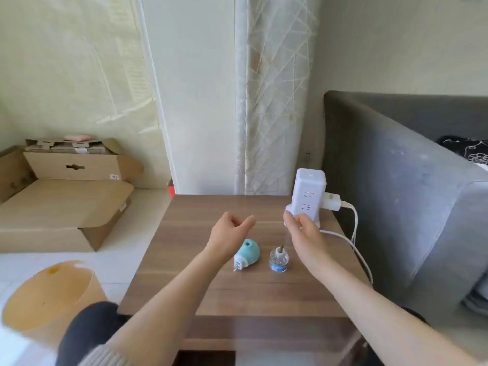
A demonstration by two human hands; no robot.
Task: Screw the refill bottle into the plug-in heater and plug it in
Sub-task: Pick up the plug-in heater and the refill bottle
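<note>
A teal plug-in heater [247, 254] lies on its side on the wooden table [184, 260], its prongs pointing toward the near left. To its right a small clear refill bottle [278, 260] with a blue label stands upright, its wick exposed. A white tower power strip [308, 194] stands at the table's far right corner. My left hand [231, 233] hovers above and behind the heater, fingers curled with nothing in them. My right hand [301, 228] is raised in front of the power strip's base, fingers apart and holding nothing.
A white adapter [331, 202] is plugged into the tower's right side, and a white cable [353, 247] trails off the table's right edge. A grey sofa [409, 194] stands close on the right. Cardboard boxes [66, 196] and an orange bin [50, 294] sit on the floor to the left.
</note>
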